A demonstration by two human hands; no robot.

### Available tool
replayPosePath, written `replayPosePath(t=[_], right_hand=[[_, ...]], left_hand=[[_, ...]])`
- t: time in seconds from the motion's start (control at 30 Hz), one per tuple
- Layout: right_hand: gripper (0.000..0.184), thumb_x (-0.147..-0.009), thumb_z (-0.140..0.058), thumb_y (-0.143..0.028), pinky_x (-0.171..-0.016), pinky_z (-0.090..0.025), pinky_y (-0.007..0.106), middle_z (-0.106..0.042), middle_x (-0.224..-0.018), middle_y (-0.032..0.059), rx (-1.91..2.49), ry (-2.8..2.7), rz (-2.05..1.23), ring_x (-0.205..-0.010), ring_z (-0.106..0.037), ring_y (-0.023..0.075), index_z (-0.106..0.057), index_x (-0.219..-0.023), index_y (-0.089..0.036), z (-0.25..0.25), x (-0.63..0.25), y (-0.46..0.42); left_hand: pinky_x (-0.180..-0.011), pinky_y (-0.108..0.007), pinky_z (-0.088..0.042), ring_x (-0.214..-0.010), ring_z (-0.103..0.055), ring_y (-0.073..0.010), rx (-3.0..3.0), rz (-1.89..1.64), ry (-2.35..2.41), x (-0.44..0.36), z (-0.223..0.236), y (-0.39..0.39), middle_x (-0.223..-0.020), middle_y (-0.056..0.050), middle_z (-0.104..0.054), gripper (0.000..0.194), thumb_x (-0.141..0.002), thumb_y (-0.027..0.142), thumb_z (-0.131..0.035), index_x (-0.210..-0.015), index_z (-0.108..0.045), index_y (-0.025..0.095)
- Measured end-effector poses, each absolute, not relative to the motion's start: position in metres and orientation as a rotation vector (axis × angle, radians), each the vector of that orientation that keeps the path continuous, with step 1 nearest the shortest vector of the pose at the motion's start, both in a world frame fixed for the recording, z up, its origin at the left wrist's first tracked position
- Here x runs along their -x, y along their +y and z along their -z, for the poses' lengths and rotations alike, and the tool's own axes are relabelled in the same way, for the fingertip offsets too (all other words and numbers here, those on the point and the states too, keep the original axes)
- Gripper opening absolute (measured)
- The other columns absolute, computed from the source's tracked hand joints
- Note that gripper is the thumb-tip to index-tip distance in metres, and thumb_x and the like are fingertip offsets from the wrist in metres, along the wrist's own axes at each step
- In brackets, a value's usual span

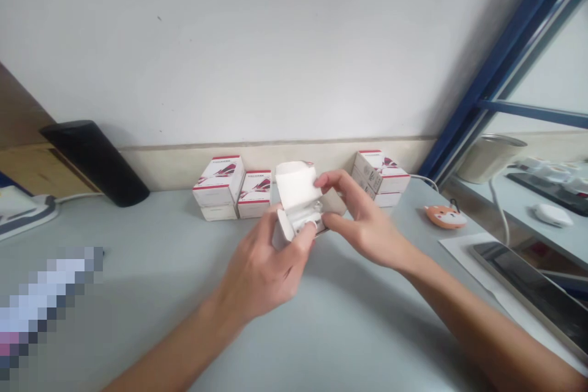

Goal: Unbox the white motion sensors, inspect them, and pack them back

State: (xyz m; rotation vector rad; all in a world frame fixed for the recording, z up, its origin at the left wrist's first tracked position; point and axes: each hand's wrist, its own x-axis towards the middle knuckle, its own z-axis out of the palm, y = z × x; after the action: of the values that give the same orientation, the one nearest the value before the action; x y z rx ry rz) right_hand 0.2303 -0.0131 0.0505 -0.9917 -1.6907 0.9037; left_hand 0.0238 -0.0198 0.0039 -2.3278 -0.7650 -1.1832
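Note:
My left hand (271,257) grips a small white cardboard box (298,187) from the left, its thumb pressing down at the opening. The lid flap stands raised, its plain white inside toward me. White contents (301,218) show in the box, partly hidden by my thumb; their kind cannot be made out. On the right side, my right hand (362,220) has its index fingertip at the raised flap and its thumb against the box's edge. Both hands hold the box above the grey table (331,331).
Red-and-white boxes stand by the wall, in a left stack (219,187) and a right stack (383,177). A black cylinder (98,162) leans at the left. Rightward lie an orange animal-faced case (444,217) and a dark-screened tablet (528,288). A pixelated object (46,300) lies front left.

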Motion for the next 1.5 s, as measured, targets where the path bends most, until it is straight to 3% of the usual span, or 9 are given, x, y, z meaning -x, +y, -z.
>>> replayPosePath(t=[0.13, 0.37, 0.57, 0.67, 0.77, 0.9, 1.0, 1.17, 1.5], right_hand=[[0.035, -0.081, -0.059, -0.015, -0.080, -0.053, 0.032, -0.059, -0.119, 0.0000, 0.916, -1.511, -1.176, -0.095, -0.058, 0.0183, -0.051, -0.111, -0.029, -0.045, -0.226, -0.010], [0.024, -0.100, -0.058, -0.050, -0.095, -0.046, 0.037, -0.060, -0.110, 0.0026, 0.760, -1.449, -1.105, -0.104, -0.056, 0.0221, -0.061, -0.109, -0.029, -0.022, -0.225, 0.001], [0.018, -0.096, -0.070, -0.037, -0.088, -0.046, 0.033, -0.060, -0.102, -0.0007, 0.760, -1.474, -1.160, -0.099, -0.059, 0.0186, -0.055, -0.096, -0.027, -0.024, -0.222, -0.002], [0.030, -0.093, -0.071, -0.029, -0.088, -0.050, 0.034, -0.064, -0.110, -0.0006, 0.718, -1.412, -1.169, -0.098, -0.061, 0.0181, -0.052, -0.116, -0.031, -0.026, -0.219, -0.003], [0.047, -0.095, -0.067, -0.027, -0.093, -0.054, 0.039, -0.067, -0.123, 0.0027, 0.752, -1.447, -1.140, -0.105, -0.065, 0.0198, -0.048, -0.138, -0.034, -0.028, -0.217, -0.004], [0.021, -0.102, -0.058, -0.035, -0.104, -0.051, 0.042, -0.070, -0.124, 0.0050, 0.827, -1.608, -0.957, -0.113, -0.066, 0.0212, -0.063, -0.121, -0.027, -0.028, -0.217, -0.005], [0.024, -0.104, -0.059, -0.042, -0.106, -0.050, 0.041, -0.069, -0.126, 0.0057, 0.827, -1.677, -0.821, -0.115, -0.065, 0.0213, -0.063, -0.122, -0.027, -0.025, -0.219, -0.005], [0.025, -0.102, -0.063, -0.045, -0.098, -0.052, 0.039, -0.071, -0.117, 0.0054, 0.850, -1.727, -0.736, -0.107, -0.065, 0.0211, -0.066, -0.116, -0.026, -0.025, -0.221, -0.004], [0.015, -0.104, -0.058, -0.033, -0.093, -0.051, 0.038, -0.072, -0.111, 0.0039, 0.877, -1.777, -0.543, -0.101, -0.064, 0.0202, -0.066, -0.114, -0.026, -0.028, -0.216, -0.007]], left_hand=[[-0.067, -0.029, -0.057, -0.096, -0.064, -0.0225, 2.344, 1.215, -0.804, -0.023, -0.002, -0.019, -0.114, -0.012, -0.055, 0.046, -0.086, 0.008, -0.073, -0.125, -0.056, 0.024], [-0.095, -0.040, -0.062, -0.116, -0.067, -0.0224, 2.434, 1.920, -1.024, -0.021, 0.010, -0.007, -0.137, -0.010, -0.053, 0.077, -0.088, 0.014, -0.076, -0.149, -0.033, 0.032], [-0.108, -0.041, -0.055, -0.125, -0.064, -0.0226, 2.669, 1.713, -1.186, -0.014, 0.005, -0.009, -0.138, -0.007, -0.059, 0.051, -0.097, 0.022, -0.068, -0.144, -0.053, 0.034], [-0.109, -0.040, -0.053, -0.128, -0.061, -0.0222, 2.699, 1.589, -1.146, -0.011, 0.001, -0.010, -0.134, -0.007, -0.060, 0.039, -0.100, 0.021, -0.063, -0.137, -0.062, 0.033], [-0.108, -0.039, -0.054, -0.129, -0.060, -0.0228, 2.693, 1.589, -1.159, -0.010, -0.001, -0.008, -0.134, -0.007, -0.060, 0.039, -0.100, 0.022, -0.065, -0.137, -0.062, 0.031], [-0.113, -0.045, -0.051, -0.131, -0.059, -0.0242, 2.712, 1.616, -1.177, -0.011, -0.003, -0.005, -0.134, -0.008, -0.062, 0.039, -0.100, 0.023, -0.064, -0.138, -0.060, 0.029], [-0.115, -0.048, -0.050, -0.133, -0.058, -0.0247, 2.708, 1.667, -1.171, -0.014, 0.003, -0.002, -0.136, -0.009, -0.062, 0.038, -0.099, 0.022, -0.065, -0.136, -0.060, 0.028], [-0.104, -0.044, -0.060, -0.132, -0.062, -0.0222, 2.629, 2.067, -0.948, -0.016, 0.020, 0.002, -0.154, -0.012, -0.048, 0.069, -0.096, 0.019, -0.070, -0.152, -0.032, 0.034], [-0.120, -0.049, -0.045, -0.143, -0.051, -0.0221, 2.730, 1.703, -0.996, -0.008, 0.015, 0.004, -0.150, -0.009, -0.054, 0.061, -0.100, 0.018, -0.064, -0.153, -0.041, 0.035]])
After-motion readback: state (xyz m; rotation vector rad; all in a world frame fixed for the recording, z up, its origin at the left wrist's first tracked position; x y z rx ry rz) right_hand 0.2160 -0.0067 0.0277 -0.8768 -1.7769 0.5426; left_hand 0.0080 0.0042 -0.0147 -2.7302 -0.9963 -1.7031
